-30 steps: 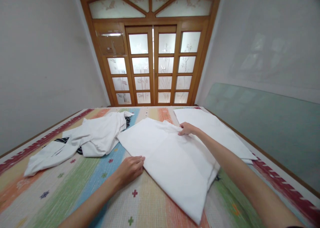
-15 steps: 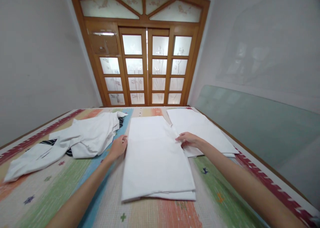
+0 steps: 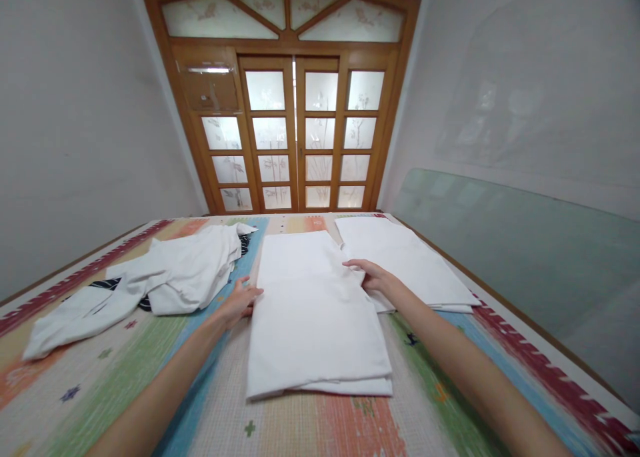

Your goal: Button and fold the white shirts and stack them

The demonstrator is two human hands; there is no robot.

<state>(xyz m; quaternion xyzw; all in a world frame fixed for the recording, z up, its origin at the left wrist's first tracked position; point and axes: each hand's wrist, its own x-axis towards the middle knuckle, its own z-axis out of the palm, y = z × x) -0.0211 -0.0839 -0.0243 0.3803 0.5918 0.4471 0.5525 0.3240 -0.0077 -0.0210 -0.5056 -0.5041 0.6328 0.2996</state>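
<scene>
A folded white garment [image 3: 317, 317] lies flat in front of me, its layered lower edge toward me. My left hand [image 3: 241, 302] is at its left edge, fingertips on the cloth and the other fingers partly hidden beside it. At the right edge, my right hand [image 3: 371, 275] grips the cloth, with fingers on top and the rest tucked at the side. Behind that hand lies a second folded white garment [image 3: 405, 260], close against the first. To the left is a crumpled white garment [image 3: 183, 270] with black striped parts showing.
All of it rests on a bed-like surface with a colourful striped cover [image 3: 145, 370]. A pale green headboard-like panel [image 3: 505, 237] stands along the right side. Wooden doors with glass panes [image 3: 295, 130] are at the far end, between grey walls.
My left hand's fingers have opened out a little and reach onto the garment's left edge. My right hand's fingers have shifted slightly up and inward over the right edge. The garment stays nearly in place.
</scene>
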